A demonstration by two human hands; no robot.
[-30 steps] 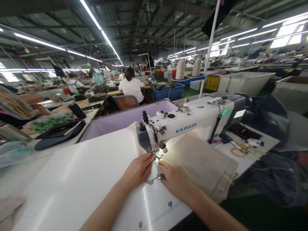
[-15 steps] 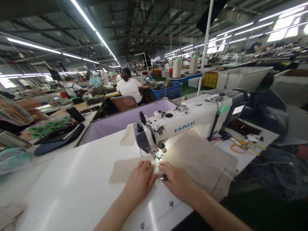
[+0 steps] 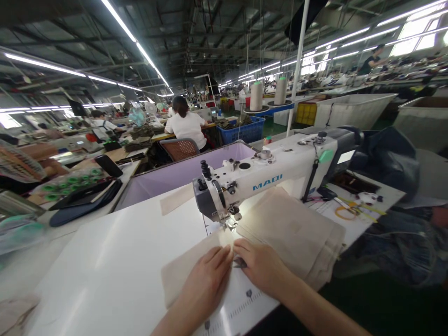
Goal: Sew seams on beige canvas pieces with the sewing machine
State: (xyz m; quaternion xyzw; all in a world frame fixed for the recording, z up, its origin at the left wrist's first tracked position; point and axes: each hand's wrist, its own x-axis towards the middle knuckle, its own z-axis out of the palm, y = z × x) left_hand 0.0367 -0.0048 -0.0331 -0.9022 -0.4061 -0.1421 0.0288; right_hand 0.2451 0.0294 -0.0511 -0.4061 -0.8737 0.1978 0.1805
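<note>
A white sewing machine (image 3: 268,175) lettered MAQI stands before me, its lit presser foot (image 3: 230,224) just beyond my fingertips. My left hand (image 3: 210,275) is closed at the right edge of a beige fabric piece (image 3: 178,270), fingers pressed together on it. Close beside it, my right hand (image 3: 261,266) has its fingertips at the same edge by the foot. Small dark metal thread snips (image 3: 240,262) stick out from under the right palm; their handles are hidden. Behind the machine head lies another beige strip (image 3: 177,199).
Stacked beige panels (image 3: 290,233) lie under the machine arm. Orange-handled scissors (image 3: 346,212) rest at the table's right. Beyond the table are a lilac-lined bin (image 3: 154,184), a blue crate (image 3: 241,130) and a seated person (image 3: 187,123) in white. Thread cones (image 3: 256,96) stand behind.
The fabric under my left hand has swung toward me and shows more of its surface. The strip behind the machine head has shifted left. Both hands have drawn slightly back from the foot.
</note>
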